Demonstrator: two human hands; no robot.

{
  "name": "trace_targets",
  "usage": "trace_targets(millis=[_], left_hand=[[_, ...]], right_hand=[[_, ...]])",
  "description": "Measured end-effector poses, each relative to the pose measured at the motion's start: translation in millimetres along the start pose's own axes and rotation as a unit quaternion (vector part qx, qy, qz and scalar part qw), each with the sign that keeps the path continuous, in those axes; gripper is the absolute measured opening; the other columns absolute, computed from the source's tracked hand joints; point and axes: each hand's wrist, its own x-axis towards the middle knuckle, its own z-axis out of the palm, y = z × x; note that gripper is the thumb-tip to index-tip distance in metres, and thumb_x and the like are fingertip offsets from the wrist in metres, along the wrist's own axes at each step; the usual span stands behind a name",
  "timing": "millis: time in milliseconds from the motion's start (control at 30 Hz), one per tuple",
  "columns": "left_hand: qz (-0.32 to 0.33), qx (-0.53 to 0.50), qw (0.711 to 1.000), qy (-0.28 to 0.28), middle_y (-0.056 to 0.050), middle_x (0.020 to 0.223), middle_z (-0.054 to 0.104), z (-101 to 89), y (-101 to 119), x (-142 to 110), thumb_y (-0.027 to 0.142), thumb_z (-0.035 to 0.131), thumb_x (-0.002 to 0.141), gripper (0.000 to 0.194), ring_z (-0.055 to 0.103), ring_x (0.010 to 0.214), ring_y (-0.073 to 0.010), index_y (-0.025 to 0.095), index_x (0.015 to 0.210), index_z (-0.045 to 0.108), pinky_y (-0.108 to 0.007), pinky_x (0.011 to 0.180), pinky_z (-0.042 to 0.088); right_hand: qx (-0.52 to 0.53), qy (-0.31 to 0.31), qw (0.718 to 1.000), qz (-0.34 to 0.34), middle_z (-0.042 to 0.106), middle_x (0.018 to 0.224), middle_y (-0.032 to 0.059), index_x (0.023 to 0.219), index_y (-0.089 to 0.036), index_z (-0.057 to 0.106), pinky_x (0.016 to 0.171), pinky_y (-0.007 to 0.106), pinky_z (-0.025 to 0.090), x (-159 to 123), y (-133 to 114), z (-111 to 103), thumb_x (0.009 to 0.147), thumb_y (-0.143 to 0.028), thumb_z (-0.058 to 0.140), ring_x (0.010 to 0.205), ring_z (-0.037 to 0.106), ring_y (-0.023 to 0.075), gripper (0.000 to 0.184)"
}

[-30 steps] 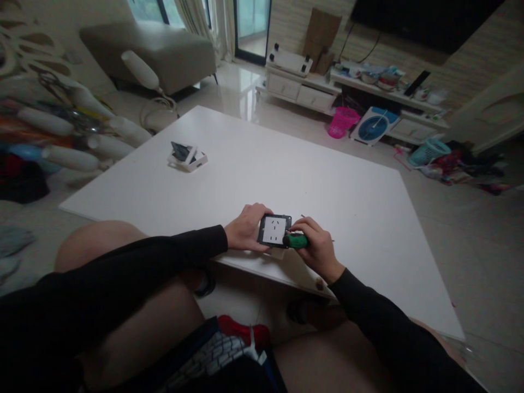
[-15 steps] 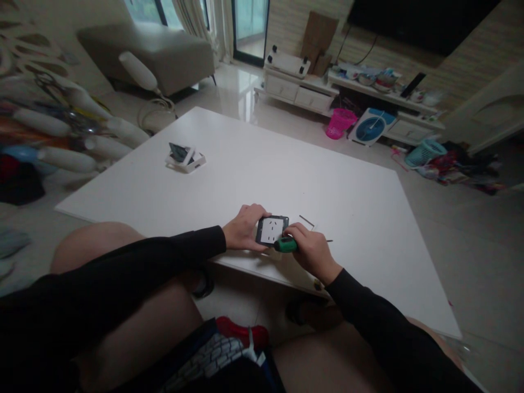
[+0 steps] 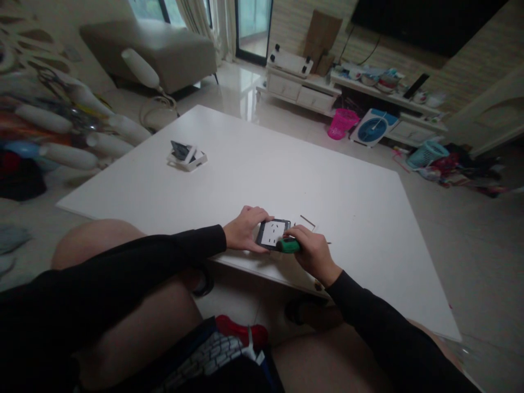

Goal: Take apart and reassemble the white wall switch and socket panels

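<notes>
My left hand (image 3: 246, 229) grips the left edge of a wall socket (image 3: 273, 231), which has a white slotted face and a dark frame. The socket is held just over the near edge of the white table (image 3: 254, 174). My right hand (image 3: 313, 248) is wrapped round a screwdriver with a green and black handle (image 3: 289, 245); its thin shaft (image 3: 328, 243) points away to the right. The fingertips of that hand reach the socket's right edge. A thin frame-like piece (image 3: 307, 222) lies on the table just beyond my right hand.
An open white box (image 3: 190, 159) with dark pieces in it stands on the table's far left. Behind the table are a grey bench (image 3: 164, 54), a pink basket (image 3: 343, 123) and a blue fan (image 3: 372, 128). A white lamp (image 3: 141, 68) is left.
The socket tilts slightly differently in my left hand, and the screwdriver handle has shifted a little to the right. Both hands keep their grips; the view has moved slightly.
</notes>
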Motion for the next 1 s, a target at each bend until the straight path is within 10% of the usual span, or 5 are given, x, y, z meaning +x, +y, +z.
trace_targets(millis=[367,1000], left_hand=[[-0.003,-0.011,0.999,-0.039,-0.011,0.119,0.066,-1.2,5,3,0.069,0.078,0.073,0.074,0.060,0.109,-0.0320,0.023,0.127,0.056,-0.047,0.097,0.036],[0.018,-0.025,0.998,-0.054,-0.011,0.119,0.063,-2.9,3,3,0.072,0.076,0.074,0.082,0.055,0.112,-0.0323,0.029,0.141,0.054,-0.049,0.097,0.035]], right_hand=[[0.135,0.077,0.979,0.130,0.070,0.081,0.0015,0.092,-0.024,0.067,0.069,0.032,0.046,10,-4,-2,0.089,-0.024,0.064,0.074,0.062,0.0212,0.004],[0.274,0.138,0.918,0.250,0.072,0.080,0.0029,0.084,-0.021,0.069,0.072,0.036,0.053,13,0,6,0.076,-0.036,0.084,0.075,0.065,0.0212,0.023]])
